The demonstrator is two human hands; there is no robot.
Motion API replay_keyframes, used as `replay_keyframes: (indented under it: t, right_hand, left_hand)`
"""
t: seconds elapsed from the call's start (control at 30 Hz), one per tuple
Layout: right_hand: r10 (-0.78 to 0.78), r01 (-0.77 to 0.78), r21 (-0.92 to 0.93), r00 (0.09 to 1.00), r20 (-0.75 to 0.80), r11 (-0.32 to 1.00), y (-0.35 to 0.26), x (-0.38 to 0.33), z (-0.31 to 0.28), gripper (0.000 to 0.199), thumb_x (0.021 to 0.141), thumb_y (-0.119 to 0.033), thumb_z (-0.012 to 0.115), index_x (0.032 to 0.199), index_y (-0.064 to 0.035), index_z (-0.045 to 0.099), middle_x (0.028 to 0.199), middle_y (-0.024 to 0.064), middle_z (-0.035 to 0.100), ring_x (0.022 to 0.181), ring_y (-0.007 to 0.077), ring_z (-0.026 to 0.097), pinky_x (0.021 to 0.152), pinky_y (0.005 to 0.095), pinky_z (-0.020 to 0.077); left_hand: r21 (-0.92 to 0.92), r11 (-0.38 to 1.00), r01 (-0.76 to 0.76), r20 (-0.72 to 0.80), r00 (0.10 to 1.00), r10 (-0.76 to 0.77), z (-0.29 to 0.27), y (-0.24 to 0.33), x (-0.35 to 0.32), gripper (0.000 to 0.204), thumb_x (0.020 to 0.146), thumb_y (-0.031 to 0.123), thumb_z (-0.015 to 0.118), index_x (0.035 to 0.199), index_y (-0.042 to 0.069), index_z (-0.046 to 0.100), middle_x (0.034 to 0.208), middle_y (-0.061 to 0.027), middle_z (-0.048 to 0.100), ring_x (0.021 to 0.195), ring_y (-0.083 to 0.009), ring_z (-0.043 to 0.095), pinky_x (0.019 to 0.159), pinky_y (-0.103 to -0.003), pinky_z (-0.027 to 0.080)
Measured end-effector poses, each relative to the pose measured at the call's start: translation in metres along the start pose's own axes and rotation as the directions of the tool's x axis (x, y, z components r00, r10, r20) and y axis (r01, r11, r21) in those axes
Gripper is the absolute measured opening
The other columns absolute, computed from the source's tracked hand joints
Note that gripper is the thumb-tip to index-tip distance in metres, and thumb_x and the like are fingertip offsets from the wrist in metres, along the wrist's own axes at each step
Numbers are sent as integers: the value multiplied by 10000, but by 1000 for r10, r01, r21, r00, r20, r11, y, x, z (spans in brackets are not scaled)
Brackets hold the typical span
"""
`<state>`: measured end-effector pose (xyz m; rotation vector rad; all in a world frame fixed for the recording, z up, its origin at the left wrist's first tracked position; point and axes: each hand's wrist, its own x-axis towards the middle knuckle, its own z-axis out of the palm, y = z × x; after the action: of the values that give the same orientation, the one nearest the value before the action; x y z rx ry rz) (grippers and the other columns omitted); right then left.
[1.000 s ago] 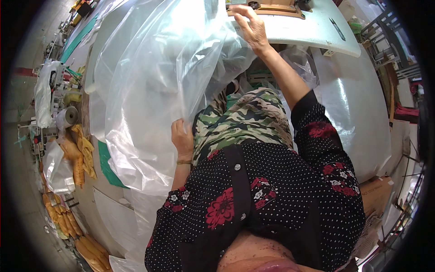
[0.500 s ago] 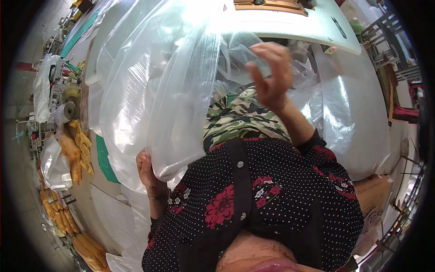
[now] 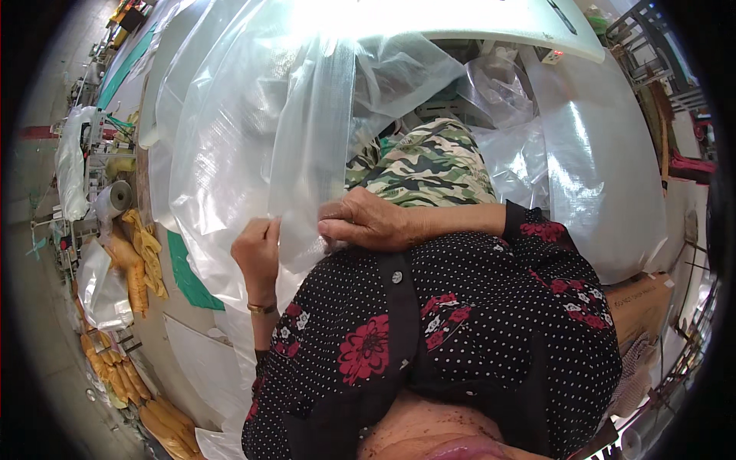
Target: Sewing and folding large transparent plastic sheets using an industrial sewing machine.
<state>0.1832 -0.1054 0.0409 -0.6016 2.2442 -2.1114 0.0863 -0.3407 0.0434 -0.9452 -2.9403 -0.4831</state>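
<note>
A wide, clear plastic sheet (image 3: 222,146) with a woven texture drapes from the bright white table (image 3: 529,21) down toward my body. Close to my chest, my left hand (image 3: 257,249) pinches the near end of this sheet, its fingers pressed together. A short way to the right, my right hand (image 3: 366,220) is closed on the sheet's right edge, thumb and fingers together. Between the two hands runs a short stretch of the plastic. Part of the sheet hangs over my camouflage-patterned lap (image 3: 437,165).
More clear sheeting (image 3: 590,169) hangs over the table's right side. A cardboard box (image 3: 640,303) stands at the lower right. Along the left lie a plastic roll (image 3: 115,197), tan bundles (image 3: 165,429) and green material (image 3: 192,268). A grey metal rack (image 3: 663,65) is at the far right.
My right hand has come down and left from its raised, open position and closed on the sheet's edge. The left hand still holds the sheet, slightly higher than before.
</note>
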Motion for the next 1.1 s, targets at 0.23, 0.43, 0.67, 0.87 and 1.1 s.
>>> replay_keyframes:
  t: [0.23, 0.43, 0.67, 0.87, 1.1]
  right_hand:
    - [-21, -77, -426, 975, -219, 902, 8, -8, 19, 254, 902, -221, 562, 816, 17, 568, 657, 170, 613, 620, 380, 635, 598, 444, 510]
    - [-11, 177, -735, 974, 225, 654, -17, -13, -35, 129, 809, -161, 642, 798, -37, 610, 786, 123, 624, 744, 311, 633, 661, 428, 516]
    - [-621, -385, -800, 504, -600, 461, 42, -30, -178, 342, 878, -268, 631, 1149, -59, 628, 1035, 164, 633, 911, 298, 617, 821, 379, 493]
    - [-132, -427, -678, 781, -610, 599, 102, -50, -201, 323, 835, -333, 659, 996, -53, 660, 931, 113, 659, 912, 262, 604, 848, 390, 438]
    - [-136, -322, -527, 742, -656, 786, 69, -71, -130, 176, 860, -191, 668, 818, -27, 620, 775, 93, 628, 721, 220, 595, 674, 333, 472]
  left_hand:
    - [-512, 808, -293, -244, 951, 190, -18, 85, 31, 170, 834, 63, 666, 980, -24, 669, 817, -127, 670, 772, -216, 657, 716, -308, 502]
    - [-744, 663, 76, 264, 946, 188, 7, 85, 49, 280, 828, 18, 629, 1104, -18, 607, 782, -88, 654, 718, -99, 625, 676, -252, 509]
    - [-364, 883, -297, 122, 925, 361, 7, 130, 38, 543, 768, 106, 722, 1253, 26, 491, 882, -113, 625, 686, -251, 636, 648, -352, 513]
    - [-150, 890, -431, -47, 902, 429, 16, 123, 34, 570, 794, 58, 644, 1328, 58, 446, 1003, -159, 626, 810, -354, 640, 680, -415, 500]
    - [-163, 936, -313, -318, 914, 251, 21, 101, 37, 329, 913, 53, 561, 1242, 34, 537, 995, -218, 655, 819, -393, 650, 678, -396, 510]
